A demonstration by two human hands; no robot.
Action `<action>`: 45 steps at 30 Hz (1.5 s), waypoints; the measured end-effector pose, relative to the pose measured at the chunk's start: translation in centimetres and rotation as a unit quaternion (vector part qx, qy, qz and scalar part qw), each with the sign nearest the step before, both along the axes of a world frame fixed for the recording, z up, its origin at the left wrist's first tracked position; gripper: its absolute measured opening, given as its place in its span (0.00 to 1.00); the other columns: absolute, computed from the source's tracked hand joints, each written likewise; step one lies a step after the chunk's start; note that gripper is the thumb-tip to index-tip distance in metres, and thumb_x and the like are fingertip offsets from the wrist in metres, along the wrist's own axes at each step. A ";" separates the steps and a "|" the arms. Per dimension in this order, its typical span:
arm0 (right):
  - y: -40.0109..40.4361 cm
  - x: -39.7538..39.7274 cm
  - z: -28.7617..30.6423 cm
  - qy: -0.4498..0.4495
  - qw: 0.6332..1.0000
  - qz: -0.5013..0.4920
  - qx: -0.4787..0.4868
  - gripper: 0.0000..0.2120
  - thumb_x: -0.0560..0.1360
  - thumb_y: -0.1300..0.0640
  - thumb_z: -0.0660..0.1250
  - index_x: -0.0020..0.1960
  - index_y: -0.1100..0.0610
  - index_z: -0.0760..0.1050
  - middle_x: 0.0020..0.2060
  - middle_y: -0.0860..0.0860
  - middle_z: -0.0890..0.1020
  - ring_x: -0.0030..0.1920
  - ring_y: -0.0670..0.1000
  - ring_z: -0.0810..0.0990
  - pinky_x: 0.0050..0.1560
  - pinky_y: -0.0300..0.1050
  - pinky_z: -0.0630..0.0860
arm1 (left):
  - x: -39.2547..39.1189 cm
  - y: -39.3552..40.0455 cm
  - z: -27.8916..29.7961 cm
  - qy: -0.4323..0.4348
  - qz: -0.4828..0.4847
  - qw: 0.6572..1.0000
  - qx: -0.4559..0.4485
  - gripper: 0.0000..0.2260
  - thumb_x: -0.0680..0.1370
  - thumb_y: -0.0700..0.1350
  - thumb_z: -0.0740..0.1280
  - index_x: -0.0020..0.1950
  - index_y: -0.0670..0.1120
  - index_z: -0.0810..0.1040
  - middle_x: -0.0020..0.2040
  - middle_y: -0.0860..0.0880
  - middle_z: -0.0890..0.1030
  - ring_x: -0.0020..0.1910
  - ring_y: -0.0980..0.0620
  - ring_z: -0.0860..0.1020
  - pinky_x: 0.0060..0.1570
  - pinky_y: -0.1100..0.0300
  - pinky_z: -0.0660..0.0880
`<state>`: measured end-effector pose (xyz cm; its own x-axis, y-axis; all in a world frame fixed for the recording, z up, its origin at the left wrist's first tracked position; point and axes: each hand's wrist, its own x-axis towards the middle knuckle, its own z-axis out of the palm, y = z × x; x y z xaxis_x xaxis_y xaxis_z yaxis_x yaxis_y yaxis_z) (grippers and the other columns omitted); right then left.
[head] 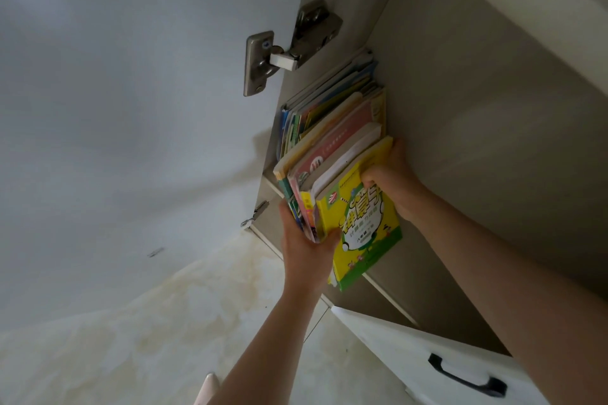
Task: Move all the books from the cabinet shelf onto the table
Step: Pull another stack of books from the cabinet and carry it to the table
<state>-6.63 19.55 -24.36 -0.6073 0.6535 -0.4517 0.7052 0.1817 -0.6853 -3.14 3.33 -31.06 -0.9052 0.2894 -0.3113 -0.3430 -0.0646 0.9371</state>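
Note:
Several upright books [332, 138] stand in a row on the cabinet shelf [388, 289], seen from below. The nearest bundle sticks out past the shelf's front edge, faced by a yellow and green book [365, 230]. My left hand [306, 250] grips the bundle's lower spines from underneath, thumb on the yellow cover. My right hand [391, 177] curls its fingers over the top edge of the yellow book, on the right side of the bundle. More thin, colourful books [316, 108] remain behind, against the cabinet's left wall.
The open cabinet door [131, 108] fills the left side, with a metal hinge [283, 49] near its top and a second hinge [255, 215] lower down. Another white door with a black handle [467, 376] stands open at lower right. The shelf's right part is bare.

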 end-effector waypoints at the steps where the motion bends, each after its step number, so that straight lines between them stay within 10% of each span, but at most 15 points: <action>1: -0.3 0.2 0.0 0.010 1.000 0.004 -0.006 0.31 0.60 0.69 0.65 0.61 0.55 0.61 0.53 0.55 0.75 0.52 0.56 0.78 0.54 0.58 0.78 | 0.1 -0.3 -0.1 0.000 0.001 1.000 0.002 0.38 0.69 0.31 0.75 0.58 0.71 0.63 0.52 0.64 0.80 0.53 0.56 0.82 0.50 0.45 0.81; 9: -1.7 3.4 -2.4 0.123 0.983 0.132 -0.018 0.36 0.72 0.62 0.68 0.68 0.33 0.59 0.63 0.40 0.72 0.62 0.45 0.75 0.62 0.48 0.73 | 0.4 -4.2 -1.8 0.012 -0.006 0.998 0.055 0.36 0.69 0.25 0.72 0.67 0.54 0.64 0.61 0.53 0.80 0.61 0.50 0.80 0.54 0.46 0.80; 16: -1.2 4.8 -4.3 0.068 0.986 0.129 -0.084 0.35 0.71 0.39 0.68 0.72 0.39 0.54 0.65 0.40 0.69 0.66 0.45 0.71 0.68 0.51 0.69 | 0.2 -4.5 -2.4 0.011 0.006 0.998 0.059 0.35 0.69 0.25 0.72 0.66 0.52 0.63 0.60 0.56 0.79 0.60 0.50 0.80 0.50 0.51 0.82; 24: -0.8 4.9 -4.9 0.058 0.994 0.092 -0.026 0.33 0.66 0.34 0.69 0.65 0.41 0.62 0.56 0.41 0.73 0.63 0.50 0.74 0.66 0.54 0.71 | 1.8 -3.1 -2.6 -0.069 0.039 0.996 0.035 0.36 0.70 0.53 0.73 0.72 0.51 0.57 0.62 0.57 0.80 0.58 0.50 0.81 0.57 0.40 0.78; 30: -1.1 5.0 -5.2 0.073 0.994 0.076 -0.003 0.33 0.70 0.42 0.72 0.69 0.50 0.63 0.53 0.38 0.71 0.60 0.51 0.76 0.65 0.56 0.72 | 1.4 -3.0 -2.8 -0.086 0.039 0.994 0.052 0.30 0.75 0.40 0.72 0.70 0.51 0.60 0.59 0.57 0.81 0.55 0.52 0.83 0.53 0.46 0.81; 38: -1.3 6.6 -4.0 0.038 0.998 0.056 0.010 0.53 0.54 0.25 0.71 0.72 0.48 0.63 0.59 0.45 0.80 0.59 0.49 0.80 0.61 0.52 0.76 | 2.8 -4.0 -2.0 -0.126 0.046 0.988 0.075 0.24 0.76 0.40 0.70 0.68 0.49 0.64 0.60 0.51 0.80 0.52 0.54 0.83 0.43 0.60 0.81; 45: -3.1 8.3 -1.2 0.059 0.997 0.029 0.031 0.23 0.71 0.47 0.74 0.61 0.51 0.68 0.43 0.38 0.78 0.44 0.40 0.79 0.41 0.32 0.72 | 3.2 -5.4 -0.4 -0.142 0.007 0.986 0.086 0.29 0.72 0.49 0.71 0.70 0.52 0.63 0.62 0.53 0.81 0.56 0.49 0.82 0.54 0.42 0.80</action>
